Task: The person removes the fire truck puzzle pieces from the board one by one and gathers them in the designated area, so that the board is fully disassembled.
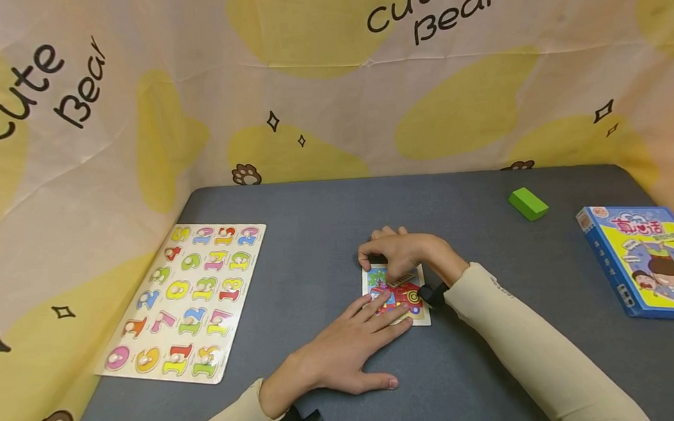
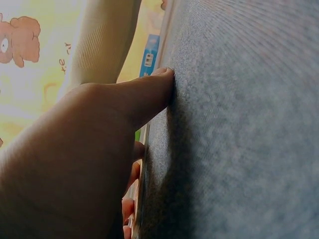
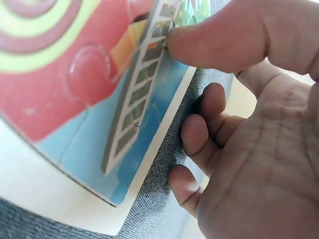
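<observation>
Finishing a small picture puzzle in the middle of the gray table

Most of the puzzle looks filled in. The left hand lies flat, fingers straight, pressing the puzzle's near edge, and the right hand pinches one piece over the top part, not pushed in yet.

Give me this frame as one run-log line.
left hand: flat, fingers pressing jigsaw puzzle | right hand: thumb on puzzle's far edge, fingers curled | surface: grey table | idle: number board, green block, blue box
</observation>
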Available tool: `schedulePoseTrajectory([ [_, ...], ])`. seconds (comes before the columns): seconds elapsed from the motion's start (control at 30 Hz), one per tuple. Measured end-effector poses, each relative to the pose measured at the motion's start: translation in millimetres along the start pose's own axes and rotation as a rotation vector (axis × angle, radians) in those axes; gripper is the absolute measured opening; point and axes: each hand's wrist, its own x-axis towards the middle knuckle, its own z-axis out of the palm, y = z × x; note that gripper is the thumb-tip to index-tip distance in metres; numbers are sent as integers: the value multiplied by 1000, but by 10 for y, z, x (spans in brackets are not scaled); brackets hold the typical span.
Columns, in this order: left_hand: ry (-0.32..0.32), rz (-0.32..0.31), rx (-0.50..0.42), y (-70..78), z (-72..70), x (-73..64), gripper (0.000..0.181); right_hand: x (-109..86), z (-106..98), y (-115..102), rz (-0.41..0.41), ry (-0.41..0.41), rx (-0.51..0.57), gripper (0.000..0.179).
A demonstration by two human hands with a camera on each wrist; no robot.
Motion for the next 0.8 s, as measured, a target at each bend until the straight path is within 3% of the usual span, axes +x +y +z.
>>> schedulePoseTrajectory([
  [0.2,3,7,-7,4,-1,1,83,-51,44,90,-59,45,49,42],
  [0.43,2,11,-6,4,19,2,84,-230,220,310,-157,198,239,47],
  [0.63,-14,-6,-42,5,-1,-2,84,-291,336,388,-197,322,238,38],
  [0.8,-19,-4,-49,0,-9,0,83,-302,362,383,-198,351,256,37],
])
